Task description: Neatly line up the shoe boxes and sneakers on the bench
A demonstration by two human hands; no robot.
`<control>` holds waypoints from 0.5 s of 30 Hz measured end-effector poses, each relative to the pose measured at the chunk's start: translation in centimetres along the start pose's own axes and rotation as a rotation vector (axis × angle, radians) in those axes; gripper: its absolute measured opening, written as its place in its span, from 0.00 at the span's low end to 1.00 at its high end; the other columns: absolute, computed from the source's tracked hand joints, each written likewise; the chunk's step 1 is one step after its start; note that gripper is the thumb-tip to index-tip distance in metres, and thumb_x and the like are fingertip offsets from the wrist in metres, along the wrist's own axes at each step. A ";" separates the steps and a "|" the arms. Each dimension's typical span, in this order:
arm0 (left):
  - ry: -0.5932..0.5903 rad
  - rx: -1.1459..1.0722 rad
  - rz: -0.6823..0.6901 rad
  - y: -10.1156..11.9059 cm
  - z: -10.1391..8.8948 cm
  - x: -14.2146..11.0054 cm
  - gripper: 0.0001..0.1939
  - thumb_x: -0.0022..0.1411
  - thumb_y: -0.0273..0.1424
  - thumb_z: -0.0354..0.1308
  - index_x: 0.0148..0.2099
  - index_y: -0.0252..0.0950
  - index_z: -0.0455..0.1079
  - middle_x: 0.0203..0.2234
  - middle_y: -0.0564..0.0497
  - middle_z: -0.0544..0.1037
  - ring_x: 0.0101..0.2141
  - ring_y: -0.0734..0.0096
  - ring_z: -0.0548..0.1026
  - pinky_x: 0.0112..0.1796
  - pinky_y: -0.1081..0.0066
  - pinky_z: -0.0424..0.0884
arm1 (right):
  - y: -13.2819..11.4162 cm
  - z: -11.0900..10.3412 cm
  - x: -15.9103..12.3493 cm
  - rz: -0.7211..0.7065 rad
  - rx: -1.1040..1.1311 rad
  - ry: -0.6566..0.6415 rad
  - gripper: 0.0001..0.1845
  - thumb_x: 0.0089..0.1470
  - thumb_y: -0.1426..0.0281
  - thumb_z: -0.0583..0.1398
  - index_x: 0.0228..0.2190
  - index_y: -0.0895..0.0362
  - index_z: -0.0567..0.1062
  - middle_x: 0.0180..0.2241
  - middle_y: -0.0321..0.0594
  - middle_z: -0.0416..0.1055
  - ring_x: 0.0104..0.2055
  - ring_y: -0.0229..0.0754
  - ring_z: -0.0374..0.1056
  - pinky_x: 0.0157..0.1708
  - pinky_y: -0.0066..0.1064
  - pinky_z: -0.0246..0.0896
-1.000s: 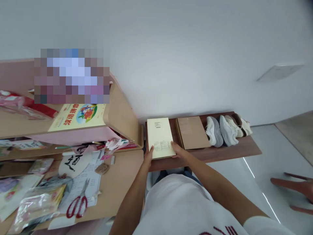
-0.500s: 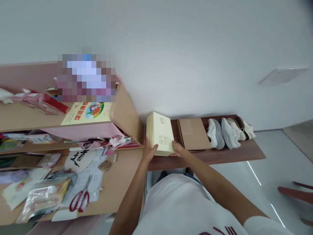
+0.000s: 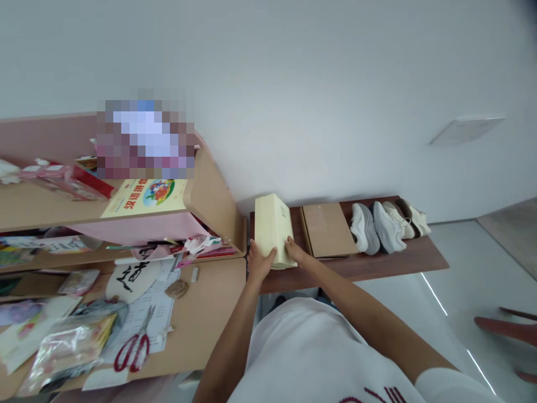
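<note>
A cream-coloured box [image 3: 271,224] with small printed labels is tilted over the left end of the dark wooden bench [image 3: 319,271]. My left hand [image 3: 260,260] grips its near left corner, thumb on the upper face. My right hand [image 3: 295,252] holds the near right edge, with its fingertips partly hidden. Just right of it lies a brown cardboard box [image 3: 329,229], flat on the bench and apart from the cream box.
Pale shoes [image 3: 388,226] stand in a row on the bench's right part. At left, a desk [image 3: 205,313] bears red-handled scissors [image 3: 133,350], papers and plastic packets. A shelf [image 3: 213,196] rises above it. The wall [image 3: 314,101] is behind the bench.
The cream box has been tipped, so its side face now shows more and its labelled face turns right. Both hands have shifted with it. The whole view has moved slightly.
</note>
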State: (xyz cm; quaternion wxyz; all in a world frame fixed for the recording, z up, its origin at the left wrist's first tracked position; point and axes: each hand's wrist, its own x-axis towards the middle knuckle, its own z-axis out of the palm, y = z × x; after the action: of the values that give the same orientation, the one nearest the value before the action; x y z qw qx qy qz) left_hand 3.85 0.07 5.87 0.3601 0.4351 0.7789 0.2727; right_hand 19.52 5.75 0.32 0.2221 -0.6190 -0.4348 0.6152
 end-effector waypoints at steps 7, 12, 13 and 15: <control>-0.072 -0.420 0.036 -1.4 1.3 1.7 0.32 0.60 0.41 0.66 0.63 0.35 0.65 0.59 0.37 0.73 0.61 0.54 0.70 0.61 0.60 0.63 | -1.0 -0.6 -2.1 0.121 0.141 -0.094 0.39 0.64 0.42 0.46 0.70 0.38 0.44 0.72 0.44 0.45 0.70 0.58 0.48 0.57 0.69 0.53; -0.148 -0.747 -0.068 -2.3 1.7 2.0 0.26 0.59 0.42 0.68 0.56 0.37 0.72 0.50 0.41 0.80 0.50 0.58 0.79 0.53 0.61 0.73 | -2.4 -0.8 -2.9 0.127 0.134 -0.131 0.41 0.62 0.39 0.46 0.70 0.37 0.43 0.73 0.40 0.41 0.71 0.58 0.45 0.58 0.70 0.51; -0.162 -0.784 -0.085 -2.4 1.7 2.0 0.27 0.58 0.42 0.68 0.57 0.37 0.72 0.50 0.41 0.81 0.50 0.58 0.79 0.52 0.61 0.74 | -2.6 -0.8 -3.0 0.127 0.130 -0.139 0.42 0.61 0.38 0.46 0.70 0.38 0.43 0.73 0.41 0.41 0.71 0.58 0.45 0.58 0.70 0.51; -0.184 -0.831 -0.107 -2.6 1.8 1.9 0.29 0.56 0.42 0.70 0.57 0.36 0.72 0.49 0.41 0.81 0.49 0.58 0.80 0.51 0.61 0.75 | -2.9 -0.8 -3.3 0.119 0.135 -0.153 0.46 0.59 0.36 0.48 0.70 0.40 0.42 0.73 0.44 0.43 0.70 0.59 0.48 0.58 0.69 0.53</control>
State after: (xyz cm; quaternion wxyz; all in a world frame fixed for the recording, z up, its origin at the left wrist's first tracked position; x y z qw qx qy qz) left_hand 3.37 0.70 2.24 0.5863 0.2347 0.5890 0.5042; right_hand 19.95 4.78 4.63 0.1922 -0.5785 -0.3706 0.7007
